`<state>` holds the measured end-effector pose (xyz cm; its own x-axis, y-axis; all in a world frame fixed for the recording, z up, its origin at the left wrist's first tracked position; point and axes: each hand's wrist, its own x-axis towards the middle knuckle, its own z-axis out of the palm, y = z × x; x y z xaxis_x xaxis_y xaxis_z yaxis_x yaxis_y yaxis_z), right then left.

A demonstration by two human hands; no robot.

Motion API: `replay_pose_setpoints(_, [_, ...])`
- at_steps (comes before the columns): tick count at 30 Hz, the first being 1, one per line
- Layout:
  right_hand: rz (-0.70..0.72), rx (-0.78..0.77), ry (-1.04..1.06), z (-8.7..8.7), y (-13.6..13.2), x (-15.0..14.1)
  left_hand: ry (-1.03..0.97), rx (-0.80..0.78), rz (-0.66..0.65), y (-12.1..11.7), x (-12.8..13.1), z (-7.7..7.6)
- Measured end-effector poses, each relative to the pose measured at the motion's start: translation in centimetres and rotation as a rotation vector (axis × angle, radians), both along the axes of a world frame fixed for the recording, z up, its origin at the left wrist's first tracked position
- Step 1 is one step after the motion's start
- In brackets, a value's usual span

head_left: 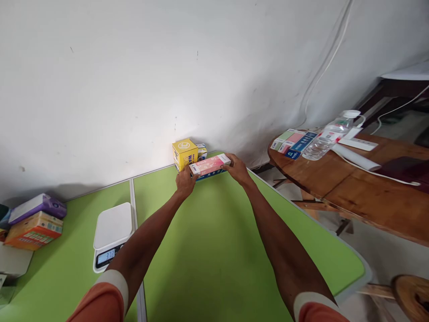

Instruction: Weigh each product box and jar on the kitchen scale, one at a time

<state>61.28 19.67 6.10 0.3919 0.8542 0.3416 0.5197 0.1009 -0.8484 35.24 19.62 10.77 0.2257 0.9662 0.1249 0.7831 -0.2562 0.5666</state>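
Both ends of a long pink box [210, 164] are gripped, the left by my left hand [186, 182] and the right by my right hand [237, 170]. Directly beneath it shows the edge of a dark blue box [214, 173], apparently touching; whether it is held as well I cannot tell. Behind my left hand stands a yellow box [185, 152] close to the wall, with a smaller blue and white box [201, 151] partly hidden beside it. The fingers of both hands are closed around the box ends, and some fingertips are hidden.
A white digital scale [114, 226] with a lit display lies left of my left forearm on the green table [208, 250]. Purple [38, 208] and orange [35, 230] packages are stacked far left. On a wooden table [385, 201] at right are flat cartons [293, 142] and a plastic bottle [330, 134].
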Motion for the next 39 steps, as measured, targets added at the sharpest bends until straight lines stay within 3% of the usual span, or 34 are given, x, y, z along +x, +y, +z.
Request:
replay_pose_setpoints(7, [-0.079, -0.063, -0.103, -0.2, -0.4, -0.7, 0.158, -0.019, 0.026, -0.7, 0.8, 1.2])
replay_pose_setpoints(12, [-0.139, -0.062, -0.171, -0.2, -1.2, -1.5, 0.118, -0.059, -0.010, -1.0, 0.8, 1.4])
replay_pose_setpoints(18, [-0.153, 0.079, -0.254, -2.4, -3.2, -2.1, -0.087, -0.095, -0.190, -2.8, -2.1, -1.1])
replay_pose_setpoints(20, [-0.249, 0.116, -0.260, -3.1, -3.5, -2.4, -0.169, -0.073, -0.258, -4.3, -4.0, -2.1])
replay_pose_setpoints(22, [-0.241, 0.152, -0.262, -3.4, -3.8, -3.8, -0.266, -0.028, -0.353, -6.6, -6.4, -2.8])
replay_pose_setpoints(24, [-0.149, 0.163, -0.255, -3.2, -4.7, -6.7, -0.354, -0.014, -0.432, -9.8, -9.4, -3.1])
replay_pose_setpoints(27, [0.095, 0.154, -0.231, -2.6, -7.0, -13.9, -0.455, -0.093, -0.435, -15.0, -14.8, -3.1])
replay_pose_setpoints(30, [0.376, 0.136, -0.197, -2.1, -9.7, -22.7, -0.562, -0.129, -0.281, -19.0, -20.8, -2.8])
replay_pose_setpoints(33, [0.557, 0.169, -0.162, -1.9, -12.3, -30.9, -0.641, -0.062, -0.040, -21.2, -26.7, -2.8])
replay_pose_setpoints(35, [0.571, 0.202, -0.144, -2.0, -13.7, -35.2, -0.651, 0.017, 0.151, -21.9, -30.3, -2.9])
replay_pose_setpoints(39, [0.378, 0.234, -0.101, -2.7, -15.6, -40.4, -0.596, 0.127, 0.441, -22.0, -35.5, -3.5])
